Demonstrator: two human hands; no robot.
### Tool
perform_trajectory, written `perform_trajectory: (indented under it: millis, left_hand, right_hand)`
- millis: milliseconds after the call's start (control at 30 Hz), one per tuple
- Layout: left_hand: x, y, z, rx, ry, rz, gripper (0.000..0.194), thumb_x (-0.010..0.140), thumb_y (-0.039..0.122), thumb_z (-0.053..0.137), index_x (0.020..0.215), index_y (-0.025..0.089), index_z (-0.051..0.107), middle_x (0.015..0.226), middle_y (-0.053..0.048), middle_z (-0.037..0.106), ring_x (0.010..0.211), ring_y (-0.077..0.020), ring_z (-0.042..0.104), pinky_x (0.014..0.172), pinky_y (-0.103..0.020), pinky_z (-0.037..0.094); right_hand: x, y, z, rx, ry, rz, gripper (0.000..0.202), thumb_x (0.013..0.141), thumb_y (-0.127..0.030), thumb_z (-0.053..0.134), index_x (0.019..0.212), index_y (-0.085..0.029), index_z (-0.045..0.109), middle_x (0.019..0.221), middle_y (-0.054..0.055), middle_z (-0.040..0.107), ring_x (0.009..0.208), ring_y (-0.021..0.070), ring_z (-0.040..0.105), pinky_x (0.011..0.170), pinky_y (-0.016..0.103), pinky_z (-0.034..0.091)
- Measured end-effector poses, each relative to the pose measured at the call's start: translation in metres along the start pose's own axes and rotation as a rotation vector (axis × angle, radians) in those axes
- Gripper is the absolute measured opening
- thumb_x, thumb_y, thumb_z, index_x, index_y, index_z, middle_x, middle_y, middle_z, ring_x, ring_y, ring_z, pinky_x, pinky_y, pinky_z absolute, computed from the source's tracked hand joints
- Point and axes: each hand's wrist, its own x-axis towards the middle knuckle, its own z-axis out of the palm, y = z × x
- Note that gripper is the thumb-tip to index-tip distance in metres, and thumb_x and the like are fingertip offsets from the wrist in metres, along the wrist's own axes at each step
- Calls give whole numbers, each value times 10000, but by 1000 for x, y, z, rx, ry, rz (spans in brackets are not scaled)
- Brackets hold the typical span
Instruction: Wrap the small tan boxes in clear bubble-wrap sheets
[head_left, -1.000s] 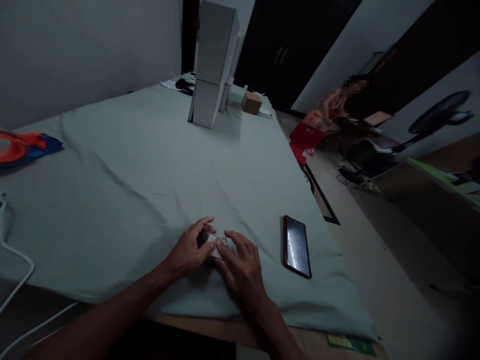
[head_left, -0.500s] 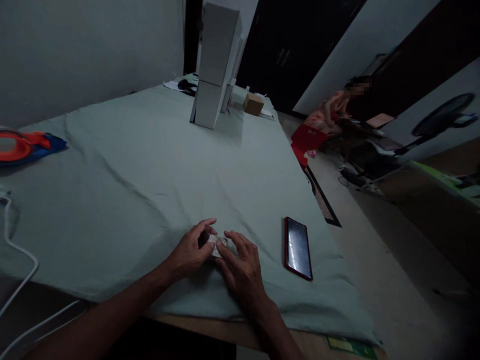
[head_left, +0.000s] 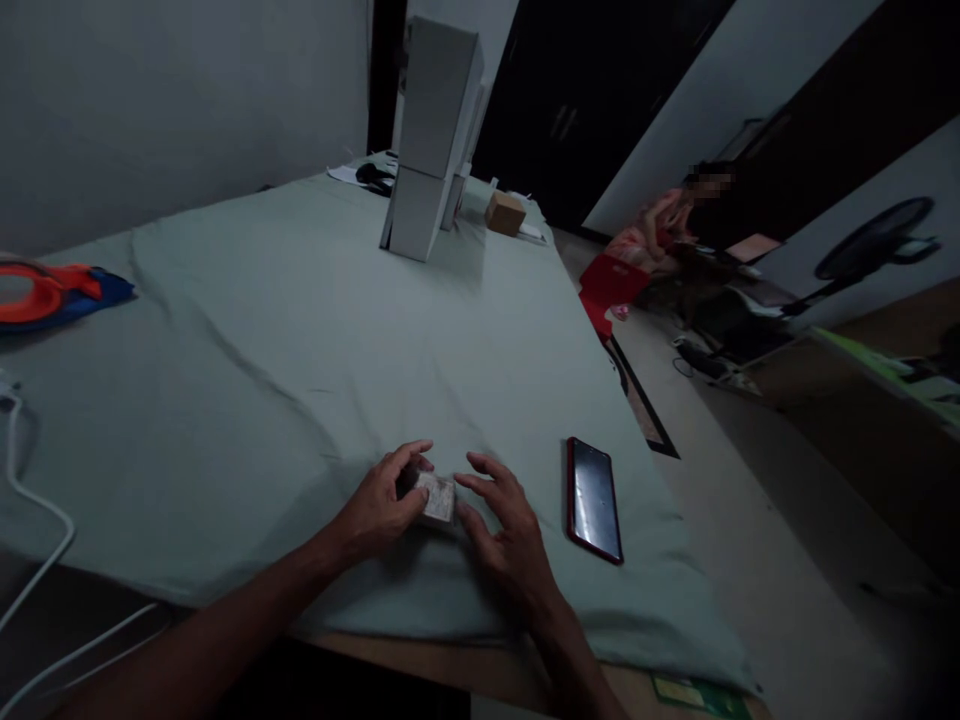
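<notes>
Grasped at the left, with the left hand (head_left: 382, 505) and its thumb on top, the small pale block (head_left: 439, 499) at three o'clock; could not tell its long axis, partly covered. Held the right hand (head_left: 511, 522) open-fingered, farther from the block, facing it at nine o'clock. Saw the smartphone (head_left: 594, 500) beyond, at three.

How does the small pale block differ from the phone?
The small pale block is whitish; the phone has a dark screen and reddish case. The block looks smaller than the phone. The left hand touches the block; the phone lies untouched. Both look rectangular.
</notes>
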Motion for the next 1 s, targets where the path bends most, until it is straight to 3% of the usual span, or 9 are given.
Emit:
perform_trajectory:
  millis: [333,567,733,1000]
  left_hand:
    - [0,-3,0,22,3,19,555,785,180,522,1337,210,469,1128,-55,609,872,-161,568,782,-292,477]
    - [-1,0,-1,23,1,31,556,780,179,537,1331,199,470,1149,-73,608,955,-185,582,825,-314,490]
    - [1,-3,0,3,-14,58,542,798,189,547,1335,198,472,1190,-93,600,1083,-214,564,942,-362,462]
    - [1,-2,-1,-8,-9,42,504,808,200,535,1311,207,499,1175,-85,607,1056,-213,559,968,-391,438]
  right_hand:
    - [3,2,13,-14,0,17,333,878,-228,589,1210,-219,565,1282,122,582,1193,252,543,960,439,473]
    - [20,1,23,-7,43,-44,120,888,-166,552,903,-222,657,1191,100,615,1081,239,585,837,405,499]
    - [22,-4,21,-47,53,-115,128,889,-157,551,894,-228,658,1129,87,627,1055,235,578,843,410,479]
    - [5,-18,14,-205,-38,-178,235,908,-174,520,1123,-220,606,1234,116,593,1153,264,516,890,454,454]
